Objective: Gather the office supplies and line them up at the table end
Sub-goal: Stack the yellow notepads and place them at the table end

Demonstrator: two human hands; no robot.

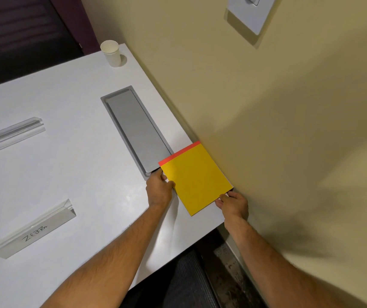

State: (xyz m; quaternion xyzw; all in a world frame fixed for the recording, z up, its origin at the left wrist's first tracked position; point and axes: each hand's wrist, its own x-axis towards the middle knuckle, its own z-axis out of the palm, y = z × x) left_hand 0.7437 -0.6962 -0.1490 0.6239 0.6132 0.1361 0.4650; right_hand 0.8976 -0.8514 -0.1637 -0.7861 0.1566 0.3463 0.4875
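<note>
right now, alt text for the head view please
Both hands hold a yellow pad with a red top strip at the white table's wall-side end, left hand and right hand gripping its near corners. Two clear nameplate holders and a paper cup remain on the table.

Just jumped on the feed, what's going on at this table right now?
A person holds a yellow notepad with a red top strip in both hands: the left hand on its left edge, the right hand at its near corner. The pad sits at the white table edge beside the beige wall. Two clear acrylic name holders and a white paper cup remain untouched.
</note>
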